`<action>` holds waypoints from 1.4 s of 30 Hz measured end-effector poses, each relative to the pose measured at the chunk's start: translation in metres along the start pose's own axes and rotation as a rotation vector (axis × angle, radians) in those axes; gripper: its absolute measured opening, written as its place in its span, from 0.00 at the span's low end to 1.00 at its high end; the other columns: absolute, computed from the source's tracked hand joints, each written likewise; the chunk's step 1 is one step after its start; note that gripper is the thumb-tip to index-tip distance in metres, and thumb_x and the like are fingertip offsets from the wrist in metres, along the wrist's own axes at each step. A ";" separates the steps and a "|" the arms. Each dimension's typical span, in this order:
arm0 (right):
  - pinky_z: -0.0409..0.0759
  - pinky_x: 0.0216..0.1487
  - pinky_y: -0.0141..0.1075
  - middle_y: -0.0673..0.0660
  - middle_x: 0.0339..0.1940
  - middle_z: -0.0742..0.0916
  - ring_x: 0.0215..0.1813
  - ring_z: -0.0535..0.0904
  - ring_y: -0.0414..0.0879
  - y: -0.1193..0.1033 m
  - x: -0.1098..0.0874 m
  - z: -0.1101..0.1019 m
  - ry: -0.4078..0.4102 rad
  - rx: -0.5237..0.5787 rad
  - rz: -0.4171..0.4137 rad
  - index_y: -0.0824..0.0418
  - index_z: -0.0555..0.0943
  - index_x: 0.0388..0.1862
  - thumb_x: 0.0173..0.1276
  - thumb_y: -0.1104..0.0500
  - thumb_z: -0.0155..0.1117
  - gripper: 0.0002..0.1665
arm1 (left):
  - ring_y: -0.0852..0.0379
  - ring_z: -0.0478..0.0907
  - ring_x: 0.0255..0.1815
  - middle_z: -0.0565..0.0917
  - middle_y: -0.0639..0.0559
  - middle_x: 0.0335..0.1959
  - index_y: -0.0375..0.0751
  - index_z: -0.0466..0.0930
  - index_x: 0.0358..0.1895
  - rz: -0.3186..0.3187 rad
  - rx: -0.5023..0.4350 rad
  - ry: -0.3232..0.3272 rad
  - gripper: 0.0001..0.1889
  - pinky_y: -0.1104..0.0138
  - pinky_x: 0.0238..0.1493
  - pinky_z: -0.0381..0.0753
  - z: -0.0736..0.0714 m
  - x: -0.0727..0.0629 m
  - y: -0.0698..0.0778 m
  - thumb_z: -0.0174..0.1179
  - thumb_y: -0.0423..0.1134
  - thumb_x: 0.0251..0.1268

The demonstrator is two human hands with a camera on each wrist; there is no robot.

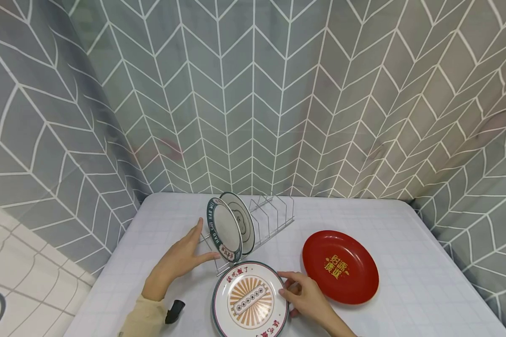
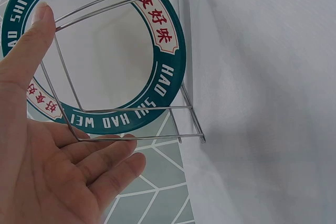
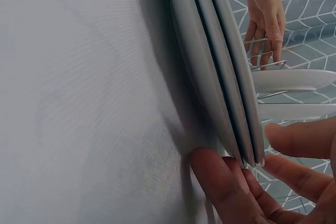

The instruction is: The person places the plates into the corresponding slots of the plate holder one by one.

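Observation:
My left hand [image 1: 181, 257] is at the left end of a wire dish rack [image 1: 274, 232], its thumb and fingers spread around the end wires. Two round plates stand upright there; the outer plate [image 1: 226, 229] has a dark green lettered rim [image 2: 176, 77], and the inner plate [image 1: 241, 220] is partly hidden. In front of the rack lies a stack of white plates, the top plate [image 1: 250, 299] bearing an orange sunburst. My right hand [image 1: 305, 297] pinches the stack's right edge, thumb above and fingers [image 3: 215, 174] at and below the rims.
A red oval plate [image 1: 358, 276] with gold characters lies flat to the right of the stack. Beside the left sleeve sits a small black object [image 1: 174, 311]. Patterned grey curtains [image 1: 253, 93] surround the table with its white cloth [image 1: 421, 281].

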State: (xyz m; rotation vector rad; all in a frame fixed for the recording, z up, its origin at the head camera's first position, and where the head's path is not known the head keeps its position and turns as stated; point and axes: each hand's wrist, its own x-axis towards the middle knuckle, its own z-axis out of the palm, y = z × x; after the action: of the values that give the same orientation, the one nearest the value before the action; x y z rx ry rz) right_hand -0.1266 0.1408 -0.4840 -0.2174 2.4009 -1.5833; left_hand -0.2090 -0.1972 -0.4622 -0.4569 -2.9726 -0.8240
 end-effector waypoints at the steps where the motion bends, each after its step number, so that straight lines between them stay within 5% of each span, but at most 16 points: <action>1: 0.84 0.19 0.38 0.57 0.37 0.80 0.28 0.78 0.41 0.000 0.000 0.000 -0.001 0.001 -0.001 0.65 0.78 0.62 0.62 0.62 0.71 0.29 | 0.35 0.56 0.76 0.52 0.34 0.78 0.32 0.40 0.78 0.000 -0.001 0.001 0.61 0.44 0.72 0.63 0.000 0.000 0.000 0.64 0.67 0.54; 9: 0.83 0.18 0.37 0.57 0.39 0.79 0.26 0.76 0.40 0.003 0.001 0.003 0.003 -0.028 -0.008 0.67 0.75 0.64 0.60 0.64 0.72 0.32 | 0.36 0.57 0.76 0.52 0.35 0.78 0.33 0.41 0.78 0.011 -0.006 0.009 0.61 0.45 0.73 0.63 -0.001 -0.001 0.002 0.65 0.66 0.54; 22: 0.80 0.18 0.32 0.56 0.34 0.80 0.25 0.75 0.41 -0.002 -0.002 -0.018 0.083 -0.066 0.025 0.69 0.78 0.56 0.66 0.65 0.65 0.20 | 0.37 0.56 0.76 0.52 0.35 0.78 0.33 0.41 0.78 0.016 -0.008 0.006 0.61 0.45 0.73 0.62 0.002 0.000 0.000 0.64 0.67 0.54; 27: 0.80 0.18 0.33 0.57 0.35 0.80 0.28 0.77 0.44 -0.006 -0.006 -0.029 0.070 0.072 0.072 0.69 0.73 0.61 0.68 0.65 0.63 0.23 | 0.36 0.57 0.76 0.52 0.35 0.78 0.33 0.41 0.78 0.016 -0.002 0.005 0.60 0.45 0.73 0.63 0.002 0.000 0.000 0.65 0.66 0.55; 33: 0.84 0.25 0.33 0.57 0.41 0.81 0.35 0.80 0.46 -0.008 -0.012 -0.041 -0.040 0.215 0.129 0.75 0.66 0.68 0.68 0.61 0.64 0.34 | 0.36 0.57 0.76 0.52 0.34 0.78 0.32 0.42 0.78 0.021 0.006 0.007 0.60 0.46 0.73 0.63 0.002 0.000 0.000 0.65 0.66 0.54; 42: 0.88 0.34 0.45 0.61 0.46 0.82 0.39 0.84 0.49 -0.030 -0.026 -0.066 -0.029 0.247 0.062 0.71 0.65 0.71 0.69 0.60 0.64 0.35 | 0.36 0.57 0.76 0.52 0.34 0.78 0.32 0.40 0.78 0.017 0.000 -0.001 0.61 0.45 0.73 0.63 0.001 -0.001 -0.001 0.64 0.67 0.55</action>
State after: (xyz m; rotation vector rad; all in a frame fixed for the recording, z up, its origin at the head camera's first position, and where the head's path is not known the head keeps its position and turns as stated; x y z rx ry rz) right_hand -0.1216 0.1938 -0.4283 -0.1152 2.1425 -1.8136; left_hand -0.2085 -0.1972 -0.4638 -0.4812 -2.9651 -0.8224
